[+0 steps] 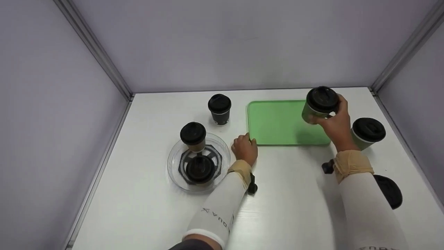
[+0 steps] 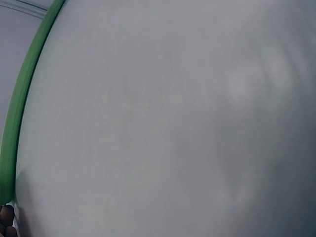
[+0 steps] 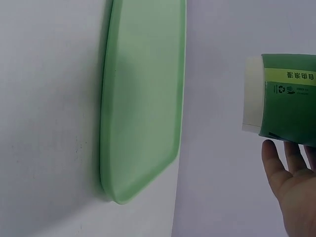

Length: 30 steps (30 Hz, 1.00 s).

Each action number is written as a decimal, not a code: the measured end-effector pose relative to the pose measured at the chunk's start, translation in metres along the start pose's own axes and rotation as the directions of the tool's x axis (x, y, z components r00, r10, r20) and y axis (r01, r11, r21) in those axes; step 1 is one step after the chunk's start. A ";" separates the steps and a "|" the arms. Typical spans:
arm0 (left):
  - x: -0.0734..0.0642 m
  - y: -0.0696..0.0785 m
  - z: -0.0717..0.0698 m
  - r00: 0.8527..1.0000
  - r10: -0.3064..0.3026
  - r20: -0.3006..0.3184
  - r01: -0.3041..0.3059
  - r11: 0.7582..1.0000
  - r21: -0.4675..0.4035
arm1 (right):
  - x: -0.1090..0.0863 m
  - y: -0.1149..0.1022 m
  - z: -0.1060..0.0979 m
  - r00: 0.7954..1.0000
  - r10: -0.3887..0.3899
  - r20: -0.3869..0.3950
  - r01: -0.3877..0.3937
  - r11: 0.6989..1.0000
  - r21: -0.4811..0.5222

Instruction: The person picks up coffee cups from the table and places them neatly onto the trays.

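Observation:
My right hand (image 1: 335, 125) grips a green paper coffee cup (image 1: 319, 102) with a black lid and holds it up over the right part of a green tray (image 1: 274, 121). In the right wrist view, the cup's pale base (image 3: 253, 94) hangs clear of the tray (image 3: 140, 108), with fingers (image 3: 276, 168) around the green side. My left hand (image 1: 245, 150) is at the tray's near left corner, its fingers curled and pinching the rim. The left wrist view shows only fingertips (image 2: 7, 217) at the end of the tray's green edge (image 2: 22, 98).
Left of the tray, a clear round dish (image 1: 172, 173) bears a brown cup (image 1: 193, 135) and another black-lidded cup (image 1: 200, 169). A dark cup (image 1: 220, 109) stands behind it. At right are a green cup (image 1: 368, 132) and a black lid (image 1: 390, 191) partly behind my sleeve. Walls enclose the table.

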<state>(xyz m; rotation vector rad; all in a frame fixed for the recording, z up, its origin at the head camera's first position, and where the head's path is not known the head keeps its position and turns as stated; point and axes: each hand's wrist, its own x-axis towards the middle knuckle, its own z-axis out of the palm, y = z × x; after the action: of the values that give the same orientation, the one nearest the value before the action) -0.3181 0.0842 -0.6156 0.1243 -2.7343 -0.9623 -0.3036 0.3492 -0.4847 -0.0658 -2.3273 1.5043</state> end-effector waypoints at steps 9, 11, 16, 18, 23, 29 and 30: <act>-0.001 0.002 0.003 1.000 0.010 -0.008 -0.011 1.000 -0.017 | 0.025 0.012 0.000 1.000 0.028 0.010 -0.028 0.999 -0.039; 0.000 0.002 0.004 1.000 0.016 -0.013 -0.016 1.000 -0.005 | 0.031 0.016 0.002 1.000 0.026 0.013 -0.025 0.999 -0.033; 0.000 0.001 0.000 1.000 0.022 -0.009 -0.022 1.000 -0.008 | 0.041 0.029 0.010 0.999 0.045 0.020 -0.044 0.998 -0.037; -0.001 0.001 -0.001 1.000 0.020 0.001 -0.020 1.000 -0.017 | 0.043 0.034 0.011 0.998 0.060 0.017 -0.059 0.997 -0.043; -0.006 0.001 -0.002 1.000 0.010 0.009 -0.010 1.000 -0.011 | 0.048 0.043 0.012 0.995 0.097 0.018 -0.096 0.993 -0.066; -0.008 0.003 -0.001 1.000 0.007 0.000 -0.007 1.000 -0.006 | 0.054 0.052 0.010 0.990 0.138 0.025 -0.134 0.985 -0.111; -0.008 0.003 -0.001 1.000 0.008 -0.002 -0.008 1.000 -0.005 | 0.056 0.053 0.010 0.990 0.141 0.028 -0.136 0.984 -0.114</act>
<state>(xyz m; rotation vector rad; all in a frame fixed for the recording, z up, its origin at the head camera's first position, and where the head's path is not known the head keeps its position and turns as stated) -0.3099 0.0875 -0.6142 0.1137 -2.7282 -0.9658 -0.3669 0.3762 -0.5197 -0.2364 -2.4802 1.4473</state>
